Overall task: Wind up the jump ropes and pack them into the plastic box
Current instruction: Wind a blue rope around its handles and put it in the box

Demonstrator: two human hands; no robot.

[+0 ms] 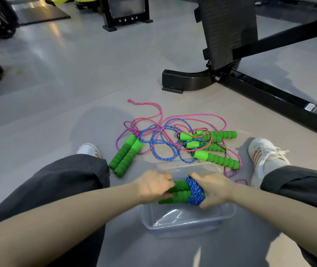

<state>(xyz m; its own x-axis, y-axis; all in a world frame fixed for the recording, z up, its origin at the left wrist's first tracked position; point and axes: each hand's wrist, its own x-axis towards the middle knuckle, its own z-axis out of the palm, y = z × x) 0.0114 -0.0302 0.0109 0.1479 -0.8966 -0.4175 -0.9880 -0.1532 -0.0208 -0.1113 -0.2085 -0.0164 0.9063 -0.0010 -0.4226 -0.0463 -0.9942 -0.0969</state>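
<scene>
- Both hands are clamped on the wound bundle [182, 191]: the left hand [153, 185] on the green handles, the right hand [215, 189] curled round the blue wrap.
- The bundle is over the far half of the plastic box [182, 227]. Can't tell if it touches bottom.
- Risk: no tie-off is visible, so the wrap likely springs loose once the right hand lets go.
- Risk: the box looks light, so an off-centre push could skid or tip it.
- Risk: the pink rope [231, 170] lies at the box's far-right corner and may snag.
- Loose ropes [159, 135] are tangled just far of the box.
- Legs [57, 180] flank the box left and right; the bench frame [269, 93] is far right. Open floor [67, 83] lies far left.
</scene>
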